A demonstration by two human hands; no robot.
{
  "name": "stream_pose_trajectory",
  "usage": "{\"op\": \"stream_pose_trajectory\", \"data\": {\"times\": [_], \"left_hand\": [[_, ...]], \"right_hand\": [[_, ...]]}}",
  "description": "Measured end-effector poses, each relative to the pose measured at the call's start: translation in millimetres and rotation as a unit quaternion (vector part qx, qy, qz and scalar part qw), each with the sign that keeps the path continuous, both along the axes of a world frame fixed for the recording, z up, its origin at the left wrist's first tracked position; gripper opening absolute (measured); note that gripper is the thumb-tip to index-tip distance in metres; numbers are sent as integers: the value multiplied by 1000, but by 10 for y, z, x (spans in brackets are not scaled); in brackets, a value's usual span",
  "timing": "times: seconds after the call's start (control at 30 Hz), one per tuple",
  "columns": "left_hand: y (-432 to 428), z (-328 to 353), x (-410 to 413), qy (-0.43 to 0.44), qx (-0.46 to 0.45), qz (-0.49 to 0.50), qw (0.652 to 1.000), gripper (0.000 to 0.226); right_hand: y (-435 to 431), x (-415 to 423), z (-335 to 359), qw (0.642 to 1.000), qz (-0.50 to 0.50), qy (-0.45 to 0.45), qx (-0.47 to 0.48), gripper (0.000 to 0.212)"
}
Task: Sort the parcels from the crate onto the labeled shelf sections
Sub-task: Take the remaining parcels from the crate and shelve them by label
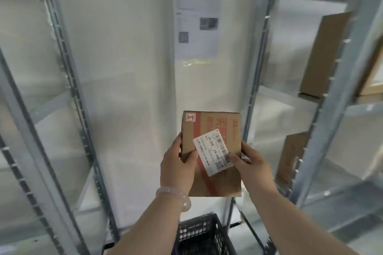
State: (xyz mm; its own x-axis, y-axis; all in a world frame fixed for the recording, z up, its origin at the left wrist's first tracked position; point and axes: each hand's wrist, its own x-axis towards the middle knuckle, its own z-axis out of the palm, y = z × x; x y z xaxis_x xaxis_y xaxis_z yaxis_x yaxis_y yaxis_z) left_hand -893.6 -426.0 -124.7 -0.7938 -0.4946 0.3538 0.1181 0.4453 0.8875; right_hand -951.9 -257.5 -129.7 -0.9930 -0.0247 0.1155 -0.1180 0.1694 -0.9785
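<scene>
- Head view: a small cardboard parcel (211, 152) is held up in front of the white pillar (128, 89), its labelled face turned toward the camera, most likely so the code can be read before a shelf section is chosen.
- The left hand (178, 166) clasps the parcel's left edge, thumb laid over the front face and the other fingers hidden behind the box.
- The right hand (249, 162) grips the right edge, thumb pressing the corner of the white shipping label (211, 152); a hold from both sides keeps the box steady and leaves the print mostly uncovered.
- The label reads "J4-J06", printed twice, and sits at a slant across red tape.
- The black plastic crate (202, 236) stands below the parcel, at the foot of the pillar, so the parcel is out of it and not yet shelved.
- Right of the pillar, a metal rack (331, 97) carries two larger brown cartons (323, 56); left of the pillar, another rack (68, 80) shows bare shelves.
- A printed notice (196, 20) is taped high on the pillar; its text is too blurred to read, and no section labels are legible.
</scene>
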Motion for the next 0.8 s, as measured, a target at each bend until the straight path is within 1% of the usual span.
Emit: {"op": "stream_pose_trajectory", "data": {"times": [0.1,0.27,0.47,0.67,0.8], "left_hand": [[471,86,-1,7,-2,-44,999,48],[1328,142,-8,11,-24,-82,996,45],[2619,97,-245,12,-33,-128,991,42],[4146,-190,-490,-22,-18,-162,986,44],[4879,-358,-604,-57,0,-168,984,46]], "right_hand": [[523,145,37,999,-43,-2,-24,47],[1404,349,82,995,-78,9,-58,48],[2735,306,43,989,-116,-4,-91,46],[4248,276,-97,983,-172,-27,-57,46],[4943,162,-239,978,-200,-44,-38,44]]}}
